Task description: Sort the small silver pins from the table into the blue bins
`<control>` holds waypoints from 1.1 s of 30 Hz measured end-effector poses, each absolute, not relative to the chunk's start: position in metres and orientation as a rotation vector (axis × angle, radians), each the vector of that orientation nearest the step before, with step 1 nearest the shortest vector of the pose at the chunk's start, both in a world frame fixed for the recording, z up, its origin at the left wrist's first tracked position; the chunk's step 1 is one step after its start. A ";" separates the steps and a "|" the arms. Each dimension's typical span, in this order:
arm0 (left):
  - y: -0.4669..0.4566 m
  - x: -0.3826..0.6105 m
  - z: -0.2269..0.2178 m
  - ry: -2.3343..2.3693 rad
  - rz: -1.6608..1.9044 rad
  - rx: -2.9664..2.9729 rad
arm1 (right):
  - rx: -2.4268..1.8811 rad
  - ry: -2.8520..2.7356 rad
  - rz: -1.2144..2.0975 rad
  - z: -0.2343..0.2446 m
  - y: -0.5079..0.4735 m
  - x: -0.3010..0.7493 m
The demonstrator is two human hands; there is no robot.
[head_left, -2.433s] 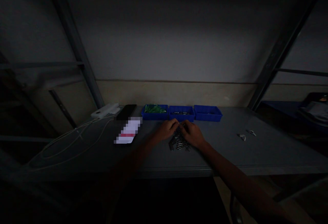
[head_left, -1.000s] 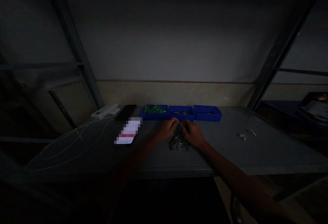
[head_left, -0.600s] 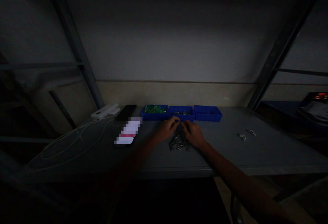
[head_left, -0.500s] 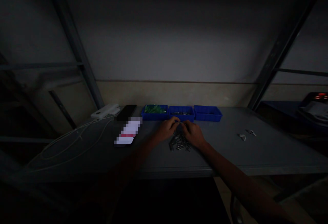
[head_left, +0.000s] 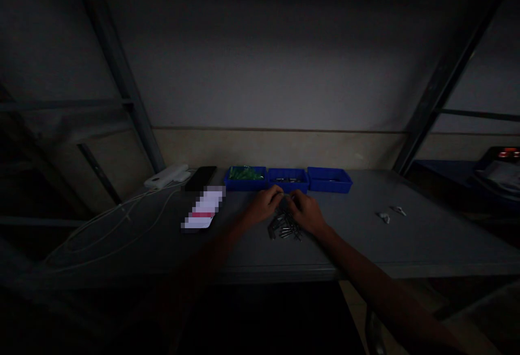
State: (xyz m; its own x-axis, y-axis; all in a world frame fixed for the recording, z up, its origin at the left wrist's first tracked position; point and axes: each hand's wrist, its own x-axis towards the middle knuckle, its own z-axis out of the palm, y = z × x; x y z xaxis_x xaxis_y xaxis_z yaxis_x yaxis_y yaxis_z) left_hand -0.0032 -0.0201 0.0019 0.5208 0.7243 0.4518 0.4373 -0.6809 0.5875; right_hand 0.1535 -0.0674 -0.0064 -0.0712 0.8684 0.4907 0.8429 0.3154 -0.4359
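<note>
My left hand (head_left: pixel 266 205) and my right hand (head_left: pixel 307 211) are close together over the grey table (head_left: pixel 365 241), their fingertips meeting in a pinch above a pile of small metal parts (head_left: pixel 283 226). Both hands have curled fingers pressed on something tiny between them that I cannot make out in the dim light. Just behind the hands stand three blue trays: the left one (head_left: pixel 245 178) holds green pieces, the middle one (head_left: pixel 288 179) holds a few metal parts, the right one (head_left: pixel 330 179) looks nearly bare.
A dark phone (head_left: pixel 200 177), a white charger block (head_left: pixel 167 175) with trailing white cables (head_left: pixel 114 219) and a white card (head_left: pixel 203 208) lie at the left. Two small metal bits (head_left: pixel 390 214) rest at the right. Slanted metal frame posts (head_left: pixel 441 78) flank the table.
Almost nothing: the fingertips of both hands shift slightly against each other while staying over the pile of metal parts.
</note>
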 end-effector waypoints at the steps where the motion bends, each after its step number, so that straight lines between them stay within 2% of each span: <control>1: -0.019 -0.003 0.001 0.944 0.980 2.368 | -1.517 -1.902 0.047 -0.006 -0.067 0.154; 33: -0.018 -0.003 0.001 0.935 0.990 2.388 | -1.498 -1.901 0.055 -0.007 -0.067 0.154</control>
